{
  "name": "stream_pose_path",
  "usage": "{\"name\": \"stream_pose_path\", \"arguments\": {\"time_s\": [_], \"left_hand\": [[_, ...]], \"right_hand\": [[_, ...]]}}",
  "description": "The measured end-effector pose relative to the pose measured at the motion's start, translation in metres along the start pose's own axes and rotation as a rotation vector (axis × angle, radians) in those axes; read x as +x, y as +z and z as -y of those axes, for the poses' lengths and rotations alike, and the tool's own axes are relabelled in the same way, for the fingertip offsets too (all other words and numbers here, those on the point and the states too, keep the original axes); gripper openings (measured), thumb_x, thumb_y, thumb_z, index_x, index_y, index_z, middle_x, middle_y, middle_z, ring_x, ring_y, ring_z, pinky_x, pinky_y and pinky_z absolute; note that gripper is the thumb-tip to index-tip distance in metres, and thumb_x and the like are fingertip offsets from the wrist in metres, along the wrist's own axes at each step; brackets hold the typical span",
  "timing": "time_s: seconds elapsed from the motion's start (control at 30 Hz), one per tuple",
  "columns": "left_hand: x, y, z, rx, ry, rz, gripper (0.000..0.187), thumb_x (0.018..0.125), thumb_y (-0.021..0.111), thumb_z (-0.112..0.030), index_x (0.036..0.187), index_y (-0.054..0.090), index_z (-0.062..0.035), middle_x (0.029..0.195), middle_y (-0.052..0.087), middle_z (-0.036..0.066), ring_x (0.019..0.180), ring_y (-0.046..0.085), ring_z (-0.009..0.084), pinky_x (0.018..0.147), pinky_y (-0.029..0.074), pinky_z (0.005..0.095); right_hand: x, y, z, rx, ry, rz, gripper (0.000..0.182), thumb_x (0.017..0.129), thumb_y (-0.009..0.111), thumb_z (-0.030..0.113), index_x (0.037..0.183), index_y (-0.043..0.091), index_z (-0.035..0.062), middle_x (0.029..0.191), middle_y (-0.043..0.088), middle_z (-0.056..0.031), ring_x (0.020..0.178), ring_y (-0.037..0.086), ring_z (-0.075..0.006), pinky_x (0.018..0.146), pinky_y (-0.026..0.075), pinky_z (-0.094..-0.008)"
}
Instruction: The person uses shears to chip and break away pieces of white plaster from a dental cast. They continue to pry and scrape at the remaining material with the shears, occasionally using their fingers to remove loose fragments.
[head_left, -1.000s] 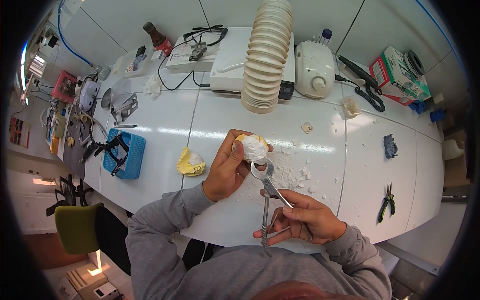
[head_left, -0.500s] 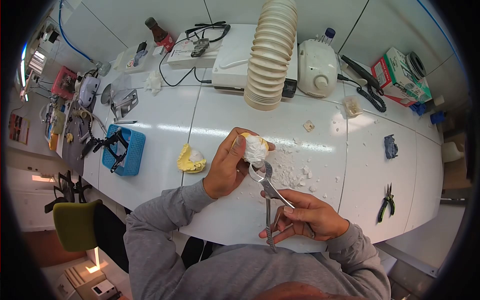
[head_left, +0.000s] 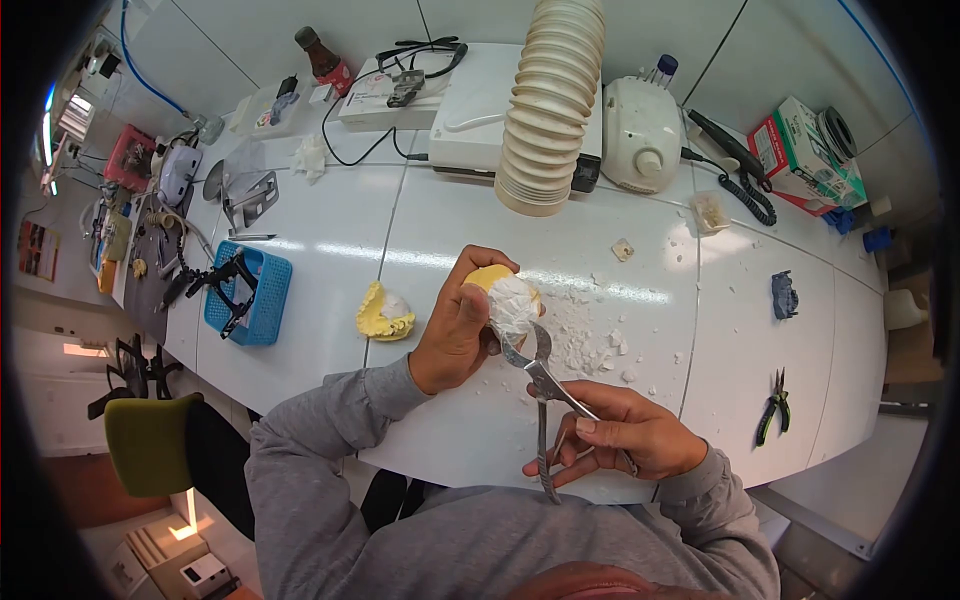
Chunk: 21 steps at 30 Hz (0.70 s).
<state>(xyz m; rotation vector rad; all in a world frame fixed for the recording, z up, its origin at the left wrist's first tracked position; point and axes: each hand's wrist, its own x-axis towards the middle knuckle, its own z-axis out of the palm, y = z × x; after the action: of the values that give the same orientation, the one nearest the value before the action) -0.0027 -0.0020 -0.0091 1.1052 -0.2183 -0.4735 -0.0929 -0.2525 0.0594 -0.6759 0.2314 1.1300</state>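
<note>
My left hand [head_left: 450, 325] is wrapped round a dental plaster model [head_left: 514, 305], rough white in front with a yellow part at its top. My right hand [head_left: 640, 430] grips a pair of metal plaster nippers [head_left: 545, 380]. Their curved jaws are spread apart at the lower edge of the model, and the long handles stand apart, one lying over my right fingers. White plaster crumbs [head_left: 585, 345] are scattered on the table just right of the model. To the left of my left hand lies another yellow and white dental model [head_left: 384, 312].
A blue basket [head_left: 270, 305] with a black metal frame sits on the left. A ribbed suction hose [head_left: 548, 130] hangs over the back of the table, beside a white control unit [head_left: 641, 135]. Green-handled pliers [head_left: 773, 408] and a grey-blue lump [head_left: 784, 295] lie on the right.
The model has turned slightly in my left hand, showing more of its yellow part. The nippers have shifted a little with it, jaws still at its lower edge.
</note>
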Motion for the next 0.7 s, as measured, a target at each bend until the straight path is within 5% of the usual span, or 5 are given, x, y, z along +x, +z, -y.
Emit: {"name": "stream_pose_path", "arguments": {"time_s": [0.37,0.7], "left_hand": [[0.001,0.001,-0.001,0.052,0.010,-0.030,0.084,0.090,0.036,-0.088,0.125,0.043,-0.0125,0.095,0.068,0.013,0.066,0.060,0.0094,0.056,0.049,0.0232],[0.000,-0.003,-0.003,-0.063,0.004,0.049,0.086,0.089,0.054,-0.081,0.132,0.048,-0.0062,0.100,0.062,0.005,0.083,0.066,0.0080,0.061,0.054,0.0221]], "right_hand": [[0.003,-0.002,-0.006,0.027,0.024,0.023,0.062,0.112,0.053,0.021,0.166,0.026,0.0082,0.095,0.065,-0.0103,0.125,0.065,-0.0449,0.105,0.058,-0.0506],[0.007,-0.007,-0.015,0.100,0.011,0.059,0.063,0.111,0.053,0.019,0.166,0.025,0.0077,0.108,0.069,-0.0165,0.121,0.068,-0.0341,0.107,0.057,-0.0540]]}}
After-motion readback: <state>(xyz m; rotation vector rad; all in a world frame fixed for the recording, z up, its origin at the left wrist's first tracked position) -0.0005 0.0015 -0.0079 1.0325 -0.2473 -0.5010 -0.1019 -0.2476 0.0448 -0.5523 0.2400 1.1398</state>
